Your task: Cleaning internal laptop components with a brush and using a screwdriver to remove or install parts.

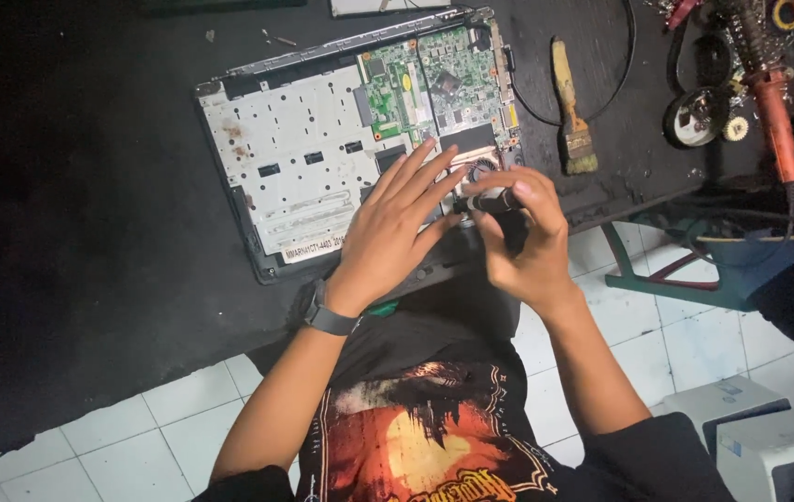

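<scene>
Head view. Black worktop (90, 186) as the surface, white floor tiles (164, 437) below its near edge. Opened laptop (360, 139) lying on that worktop, bottom cover off, silvery metal plate (290, 153) on its left part, green circuit board (434, 79) at its upper right. White rectangular label strip (313, 248) stuck along the laptop's near-left edge, print left unread.

Left hand (395, 223) laid flat over the laptop's near-right part, fingers spread and straight, dark wristband (330, 319) behind it. Right hand (522, 237) just right of the laptop's near corner, thumb and fingers pinching a small dark cylindrical tool (485, 201), its tip down by the round fan (482, 173) at the laptop's right edge; fan mostly hidden by both hands.

Yellow-handled brush (571, 112) lying right of the laptop, black cable (624, 65) curving around it. Farther right of the laptop, orange-handled soldering iron (773, 112) and a round reel (694, 116). Green stool frame (675, 270) on the tiles, right of the laptop's near corner.
</scene>
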